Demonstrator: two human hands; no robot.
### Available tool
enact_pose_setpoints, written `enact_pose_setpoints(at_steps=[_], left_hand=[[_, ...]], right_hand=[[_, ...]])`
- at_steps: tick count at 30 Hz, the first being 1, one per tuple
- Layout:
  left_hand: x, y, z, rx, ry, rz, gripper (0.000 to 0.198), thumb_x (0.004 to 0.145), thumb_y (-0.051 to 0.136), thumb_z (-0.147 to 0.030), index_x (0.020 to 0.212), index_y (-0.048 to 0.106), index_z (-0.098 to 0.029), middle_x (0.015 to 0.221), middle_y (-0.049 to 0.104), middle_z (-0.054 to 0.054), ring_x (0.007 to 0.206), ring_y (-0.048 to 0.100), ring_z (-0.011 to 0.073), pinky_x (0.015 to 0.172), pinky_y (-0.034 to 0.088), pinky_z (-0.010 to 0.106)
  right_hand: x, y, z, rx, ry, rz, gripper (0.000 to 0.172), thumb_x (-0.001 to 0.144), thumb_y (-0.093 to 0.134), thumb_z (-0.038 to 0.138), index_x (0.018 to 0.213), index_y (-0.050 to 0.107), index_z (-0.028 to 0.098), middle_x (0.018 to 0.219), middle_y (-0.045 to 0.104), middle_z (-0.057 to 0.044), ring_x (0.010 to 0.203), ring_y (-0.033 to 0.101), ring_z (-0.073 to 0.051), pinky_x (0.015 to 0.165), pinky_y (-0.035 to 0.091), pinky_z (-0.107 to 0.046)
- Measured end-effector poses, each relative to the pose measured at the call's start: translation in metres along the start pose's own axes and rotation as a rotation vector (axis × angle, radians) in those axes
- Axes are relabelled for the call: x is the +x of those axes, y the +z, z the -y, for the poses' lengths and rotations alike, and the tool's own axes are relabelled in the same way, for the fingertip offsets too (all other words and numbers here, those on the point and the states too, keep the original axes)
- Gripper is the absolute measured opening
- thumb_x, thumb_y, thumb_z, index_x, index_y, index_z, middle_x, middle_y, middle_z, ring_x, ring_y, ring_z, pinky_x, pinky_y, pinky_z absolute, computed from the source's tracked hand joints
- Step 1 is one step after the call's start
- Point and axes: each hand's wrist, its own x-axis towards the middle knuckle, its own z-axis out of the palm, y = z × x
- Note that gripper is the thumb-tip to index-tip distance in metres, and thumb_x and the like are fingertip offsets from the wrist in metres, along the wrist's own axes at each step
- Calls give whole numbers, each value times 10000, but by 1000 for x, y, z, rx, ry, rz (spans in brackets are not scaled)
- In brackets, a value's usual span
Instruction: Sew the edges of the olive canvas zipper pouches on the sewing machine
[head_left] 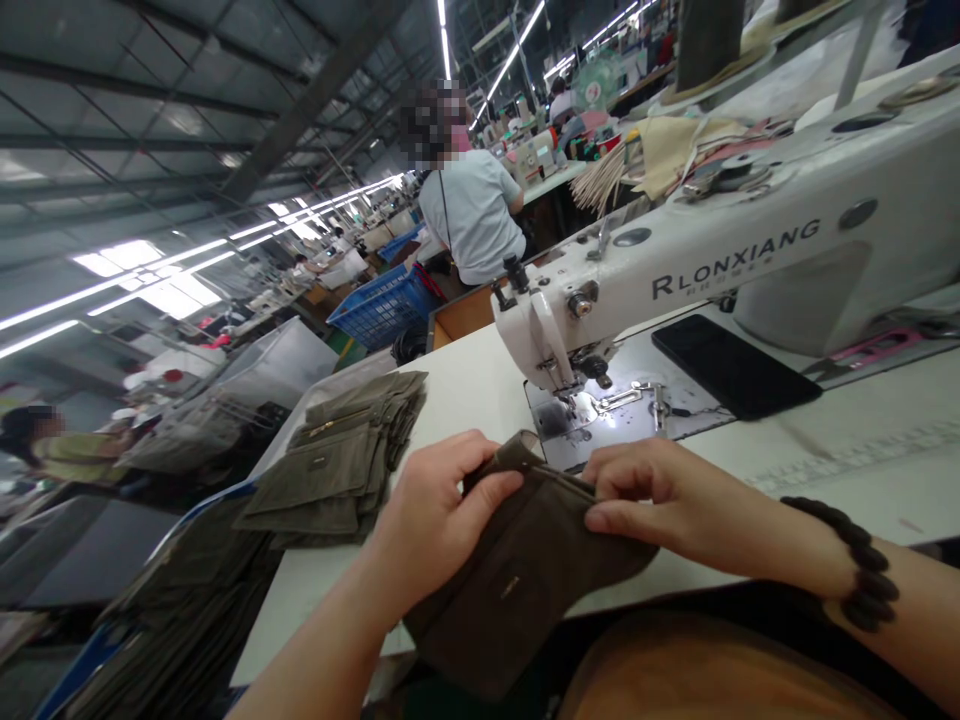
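Both hands grip a dark olive fabric piece [517, 590] with a small metal tag on its face; it looks like a sewn pocket panel. My left hand [450, 500] pinches its upper left edge between thumb and fingers. At the upper right edge, my right hand [645, 495] closes on the folded cloth, a beaded bracelet on its wrist. The piece hangs over the table's front edge, tilted. Just beyond it stands a white sewing machine [675, 260], its lit needle area [574, 405] a short way from the fingers.
A stack of similar olive pieces [337, 470] lies on the table at left, with more olive fabric [187, 620] heaped lower down. A black phone [735, 365] rests by the machine, near pink-handled scissors [874, 350]. Behind are a blue basket [390, 305] and a seated person [472, 215].
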Motion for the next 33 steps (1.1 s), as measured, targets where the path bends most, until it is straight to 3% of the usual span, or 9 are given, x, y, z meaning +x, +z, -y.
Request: enact_pose_setpoints(at_steps=[3, 6, 10, 25, 29, 33], left_hand=[[8, 3, 15, -373, -176, 124, 176, 793, 523, -294, 803, 604, -139, 759, 603, 16, 728, 541, 153, 660, 397, 234], [8, 11, 27, -692, -278, 172, 262, 764, 568, -338, 929, 598, -138, 833, 619, 27, 779, 557, 174, 704, 413, 255], [5, 17, 31, -861, -356, 186, 322, 712, 630, -360, 925, 609, -121, 783, 624, 29, 721, 563, 160, 667, 417, 244], [3, 26, 34, -933, -455, 159, 347, 630, 685, -387, 818, 608, -106, 681, 604, 24, 628, 546, 149, 615, 409, 247], [4, 26, 34, -837, -418, 167, 291, 684, 635, -363, 834, 598, -116, 696, 590, 15, 656, 535, 151, 629, 400, 244], [6, 20, 29, -609, -291, 146, 215, 748, 564, -322, 809, 603, -119, 730, 575, 13, 686, 504, 144, 636, 382, 227]], right_hand=[[3, 4, -6, -40, 5, -79, 265, 719, 567, 293, 520, 471, 146, 673, 509, -2, 586, 450, -91, 503, 326, -204], [2, 7, -9, -24, 113, -130, 231, 676, 602, 336, 573, 497, 158, 548, 466, 28, 490, 392, -79, 427, 270, -199], [0, 7, -9, 8, 199, -126, 229, 666, 592, 355, 590, 495, 162, 479, 419, 47, 453, 351, -73, 403, 231, -193], [3, 8, -13, -65, 207, -105, 217, 656, 582, 328, 563, 476, 163, 491, 431, 45, 457, 351, -74, 396, 237, -194], [2, 7, -12, -40, 232, -90, 235, 670, 567, 352, 570, 483, 156, 497, 431, 41, 465, 353, -73, 401, 236, -193], [6, 2, -12, 49, 272, -14, 268, 645, 577, 374, 544, 465, 152, 467, 397, 49, 444, 327, -63, 394, 228, -187]])
